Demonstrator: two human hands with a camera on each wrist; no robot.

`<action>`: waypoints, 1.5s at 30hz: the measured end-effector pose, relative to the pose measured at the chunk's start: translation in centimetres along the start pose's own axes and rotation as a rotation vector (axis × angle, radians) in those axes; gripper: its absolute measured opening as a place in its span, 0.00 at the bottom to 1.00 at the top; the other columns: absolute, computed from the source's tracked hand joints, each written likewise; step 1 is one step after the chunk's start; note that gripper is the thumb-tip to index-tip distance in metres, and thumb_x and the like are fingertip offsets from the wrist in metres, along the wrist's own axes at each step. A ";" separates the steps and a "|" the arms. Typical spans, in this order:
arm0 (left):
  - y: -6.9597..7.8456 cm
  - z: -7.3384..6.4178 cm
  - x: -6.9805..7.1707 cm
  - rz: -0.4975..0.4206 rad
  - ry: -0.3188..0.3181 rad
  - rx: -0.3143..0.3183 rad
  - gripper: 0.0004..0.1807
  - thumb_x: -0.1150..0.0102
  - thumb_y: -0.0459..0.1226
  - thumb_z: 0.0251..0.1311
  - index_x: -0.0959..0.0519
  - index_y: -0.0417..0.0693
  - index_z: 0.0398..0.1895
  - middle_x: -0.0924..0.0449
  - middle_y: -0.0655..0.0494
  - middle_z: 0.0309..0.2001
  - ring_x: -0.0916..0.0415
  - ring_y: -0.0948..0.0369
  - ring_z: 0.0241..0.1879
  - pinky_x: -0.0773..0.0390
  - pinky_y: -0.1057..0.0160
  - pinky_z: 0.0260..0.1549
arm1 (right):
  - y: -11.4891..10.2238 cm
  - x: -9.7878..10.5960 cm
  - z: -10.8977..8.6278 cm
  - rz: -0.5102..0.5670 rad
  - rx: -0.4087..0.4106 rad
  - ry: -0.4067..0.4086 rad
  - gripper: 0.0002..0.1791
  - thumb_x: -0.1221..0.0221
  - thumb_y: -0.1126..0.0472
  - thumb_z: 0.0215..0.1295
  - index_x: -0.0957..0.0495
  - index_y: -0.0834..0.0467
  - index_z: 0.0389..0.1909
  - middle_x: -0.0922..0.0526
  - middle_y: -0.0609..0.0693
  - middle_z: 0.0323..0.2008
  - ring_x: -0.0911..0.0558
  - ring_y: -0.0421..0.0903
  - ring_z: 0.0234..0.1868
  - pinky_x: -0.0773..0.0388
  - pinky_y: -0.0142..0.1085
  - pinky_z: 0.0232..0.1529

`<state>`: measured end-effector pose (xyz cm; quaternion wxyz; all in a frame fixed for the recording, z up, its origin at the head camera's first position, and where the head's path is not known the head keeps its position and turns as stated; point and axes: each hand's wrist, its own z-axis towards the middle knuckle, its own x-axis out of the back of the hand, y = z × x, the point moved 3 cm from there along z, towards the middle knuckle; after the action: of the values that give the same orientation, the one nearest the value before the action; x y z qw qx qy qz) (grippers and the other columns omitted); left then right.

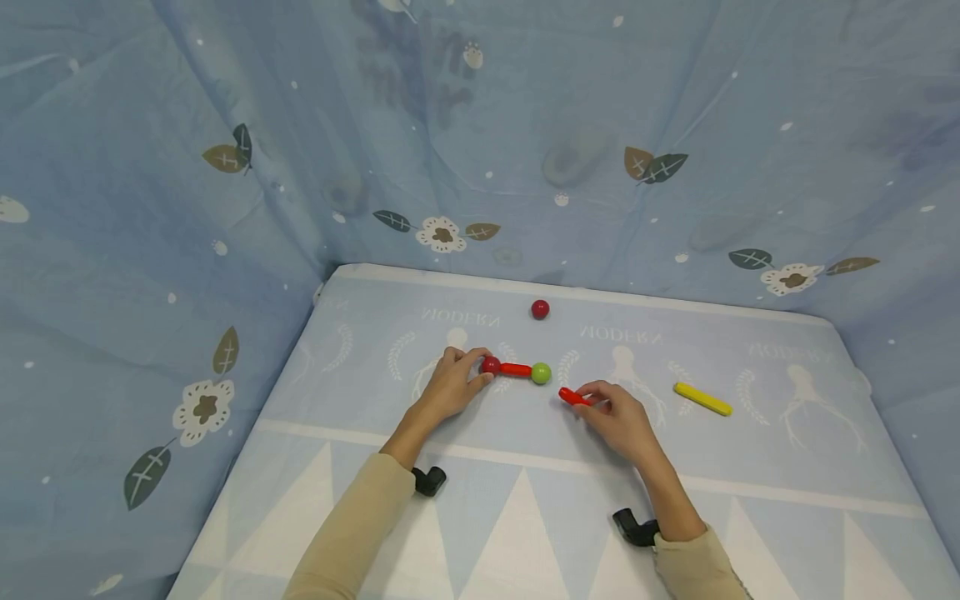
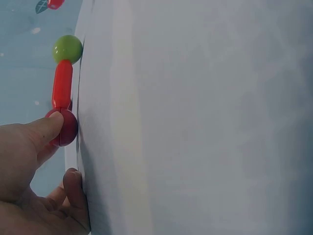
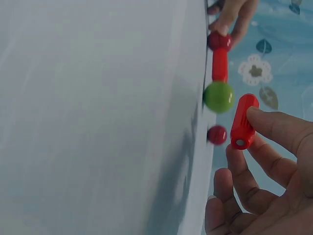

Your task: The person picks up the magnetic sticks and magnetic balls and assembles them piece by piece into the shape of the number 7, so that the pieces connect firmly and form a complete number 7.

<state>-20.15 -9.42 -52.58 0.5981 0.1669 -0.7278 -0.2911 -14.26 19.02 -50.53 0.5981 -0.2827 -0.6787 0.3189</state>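
Now, left hand (image 1: 450, 385): extended forward from a beige fabric sleeve (image 1: 356, 525), thumb and fingers pinching a glossy dark-red ball (image 1: 491, 366).
Joined to that ball: a bright-red, faceted, plastic-looking rod (image 1: 516, 370), then a glossy lime-green ball (image 1: 541, 373) at its far end, all in one straight row.
Right hand (image 1: 618, 417): angled inward, thumb and fingertips gripping a second bright-red faceted rod (image 1: 573, 397); its other fingers bend loosely below.
Gap: the gripped rod sits near the lime-green ball, apart from it.
Loose ball (image 1: 540, 309): dark red, glossy, beyond the row on pale-blue patterned cloth (image 1: 525, 433).
Yellow rod (image 1: 702, 399): straight, slanting, right of the right hand.
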 end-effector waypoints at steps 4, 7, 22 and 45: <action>-0.1 0.0 0.0 -0.001 0.005 0.000 0.23 0.38 0.48 0.68 0.26 0.59 0.65 0.35 0.44 0.52 0.34 0.50 0.49 0.29 0.52 0.47 | -1.6 -1.8 0.3 0.020 0.056 -0.033 0.12 0.31 0.62 0.62 0.17 0.54 0.46 0.20 0.50 0.38 0.26 0.47 0.35 0.28 0.39 0.33; -0.1 0.0 -0.1 -0.005 0.007 0.002 0.24 0.38 0.48 0.68 0.26 0.59 0.65 0.35 0.44 0.53 0.33 0.50 0.49 0.28 0.51 0.47 | -2.8 -3.2 0.3 0.023 0.102 -0.065 0.11 0.30 0.62 0.61 0.16 0.53 0.44 0.20 0.48 0.37 0.27 0.47 0.36 0.28 0.40 0.35; 0.2 -0.1 0.1 0.001 0.005 -0.001 0.24 0.39 0.49 0.68 0.26 0.58 0.65 0.34 0.43 0.53 0.33 0.48 0.50 0.29 0.49 0.49 | -6.7 -9.1 -0.1 0.002 0.315 -0.235 0.09 0.31 0.64 0.60 0.15 0.50 0.40 0.24 0.40 0.30 0.27 0.43 0.33 0.30 0.37 0.36; 0.1 -0.1 0.1 0.006 0.003 -0.010 0.25 0.39 0.49 0.69 0.27 0.58 0.66 0.34 0.43 0.53 0.33 0.48 0.50 0.29 0.49 0.49 | -7.2 -10.8 -0.3 -0.124 0.396 -0.346 0.07 0.29 0.62 0.59 0.15 0.48 0.37 0.20 0.37 0.31 0.27 0.43 0.36 0.34 0.42 0.39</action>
<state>-20.06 -9.43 -52.44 0.6009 0.1620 -0.7260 -0.2926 -12.63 6.16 -51.77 0.5353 -0.0594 -0.7114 0.4516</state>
